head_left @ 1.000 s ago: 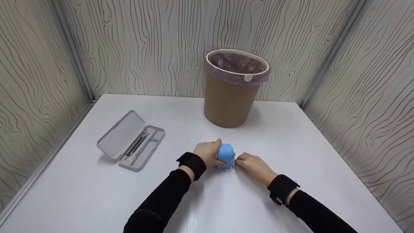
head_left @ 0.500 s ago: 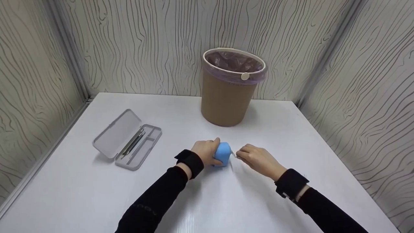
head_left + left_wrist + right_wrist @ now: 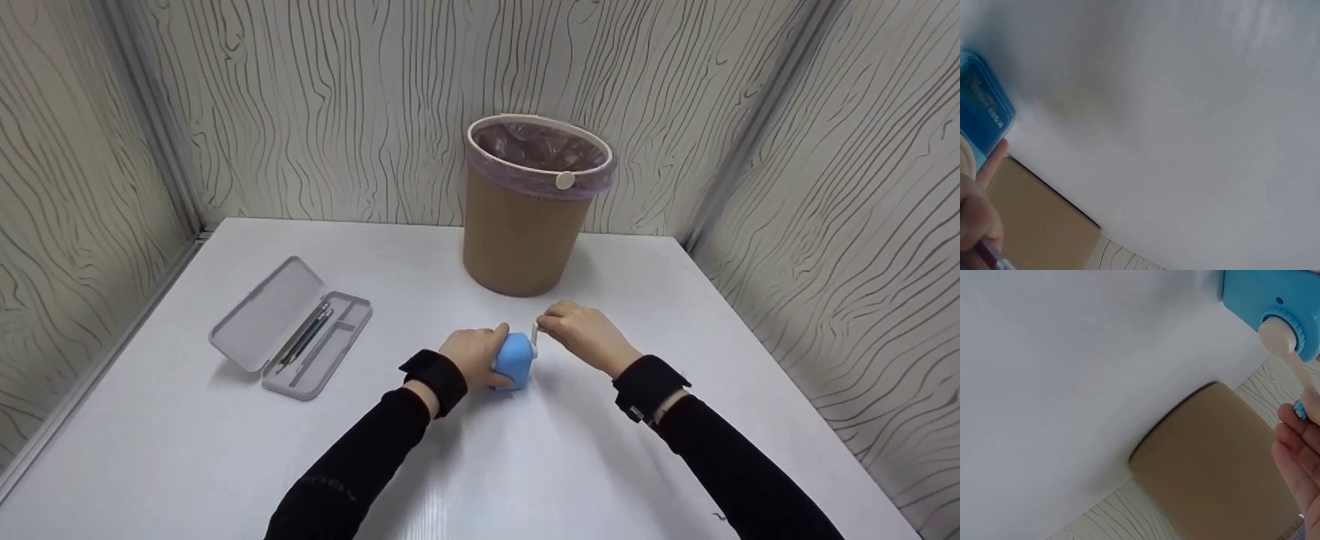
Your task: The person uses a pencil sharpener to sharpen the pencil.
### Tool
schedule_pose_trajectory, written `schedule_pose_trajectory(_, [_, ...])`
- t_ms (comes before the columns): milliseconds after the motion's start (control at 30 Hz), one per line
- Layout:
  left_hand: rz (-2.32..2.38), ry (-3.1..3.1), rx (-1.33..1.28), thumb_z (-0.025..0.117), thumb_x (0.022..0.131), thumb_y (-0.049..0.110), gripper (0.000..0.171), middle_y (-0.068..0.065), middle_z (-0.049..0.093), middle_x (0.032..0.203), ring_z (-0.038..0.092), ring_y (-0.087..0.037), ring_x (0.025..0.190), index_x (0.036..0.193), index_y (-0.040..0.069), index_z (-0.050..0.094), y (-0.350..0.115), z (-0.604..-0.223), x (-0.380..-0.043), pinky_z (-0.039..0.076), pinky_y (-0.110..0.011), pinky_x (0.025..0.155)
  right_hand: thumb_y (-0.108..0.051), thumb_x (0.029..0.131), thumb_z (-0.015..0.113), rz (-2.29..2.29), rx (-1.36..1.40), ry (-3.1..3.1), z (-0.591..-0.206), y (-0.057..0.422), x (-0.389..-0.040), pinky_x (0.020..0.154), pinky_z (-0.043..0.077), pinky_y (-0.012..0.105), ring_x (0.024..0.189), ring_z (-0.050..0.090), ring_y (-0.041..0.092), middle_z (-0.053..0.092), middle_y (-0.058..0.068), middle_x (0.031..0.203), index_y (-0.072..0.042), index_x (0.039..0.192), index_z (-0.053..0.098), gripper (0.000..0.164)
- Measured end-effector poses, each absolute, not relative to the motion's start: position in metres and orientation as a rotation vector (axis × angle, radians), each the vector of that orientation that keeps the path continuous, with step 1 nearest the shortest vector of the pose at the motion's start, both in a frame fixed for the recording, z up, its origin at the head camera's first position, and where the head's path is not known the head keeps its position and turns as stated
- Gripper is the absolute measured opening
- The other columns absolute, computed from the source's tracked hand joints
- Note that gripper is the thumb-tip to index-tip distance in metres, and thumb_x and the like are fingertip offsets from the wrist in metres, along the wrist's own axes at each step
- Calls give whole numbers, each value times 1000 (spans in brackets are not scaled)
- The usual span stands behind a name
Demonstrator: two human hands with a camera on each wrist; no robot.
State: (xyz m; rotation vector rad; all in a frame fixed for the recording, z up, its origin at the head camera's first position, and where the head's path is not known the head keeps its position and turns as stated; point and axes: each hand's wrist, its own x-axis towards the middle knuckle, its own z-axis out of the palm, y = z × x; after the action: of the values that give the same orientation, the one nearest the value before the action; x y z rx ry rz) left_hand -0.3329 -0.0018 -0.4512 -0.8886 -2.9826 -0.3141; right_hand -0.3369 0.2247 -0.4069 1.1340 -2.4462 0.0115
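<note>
A blue hand-crank pencil sharpener [image 3: 514, 361] stands on the white table. My left hand [image 3: 471, 356] grips its left side, thumb and fingers around the body; in the left wrist view a finger [image 3: 994, 162] lies along the sharpener's [image 3: 983, 104] edge. A dark red stick end with a silvery tip [image 3: 994, 256] shows beside that hand, mostly hidden. On the sharpener's right side, my right hand [image 3: 587, 335] pinches the knob of the cream crank [image 3: 535, 339], which points upward. The crank arm [image 3: 1297, 368] and blue knob [image 3: 1299, 410] show in the right wrist view.
An open grey pencil case [image 3: 349, 319] lies at the left with pencils [image 3: 306, 337] in it, its lid [image 3: 262, 315] tipped back. Behind the hands stands a brown bin [image 3: 521, 240] with a purple liner. Patterned walls enclose the table [image 3: 187, 450].
My right hand has turned the crank from low beside the sharpener, outward and up to its top. The left hand keeps its grip on the sharpener, and the head view has shifted slightly.
</note>
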Motion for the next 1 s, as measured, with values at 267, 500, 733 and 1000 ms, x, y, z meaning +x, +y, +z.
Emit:
schedule_pose_trajectory(267, [-319,-2953,-874,82,83,51,82,-11,73,125,74,-24,109,143,10,45,-5,-450,-329,60,-37,97,-9,91,73,-2,1109,-2464,-411,218,-347,75,62,33,88,73,24,75,8,94,-6,105,79,15])
schedule_pose_trajectory(500, [-351,-2941,-892,82,83,53,81,-11,74,122,74,-24,107,141,9,46,-6,-450,-329,60,-38,96,-8,91,73,10,1077,-2495,-413,214,-352,74,62,33,85,72,24,74,8,92,-6,105,79,15])
schedule_pose_trajectory(733, [-345,-2937,-874,82,83,51,82,-12,74,124,74,-25,108,143,8,46,-8,-450,-329,59,-38,97,-8,92,72,36,1057,-2502,-419,207,-360,74,62,34,85,73,25,75,9,91,-8,100,78,10])
schedule_pose_trajectory(1000, [-345,-2897,-888,82,82,53,79,-12,75,119,75,-25,103,139,10,47,-4,-454,-327,61,-38,92,-7,92,71,78,1026,-2556,-433,209,-364,76,61,36,83,72,25,75,9,88,-9,92,77,6])
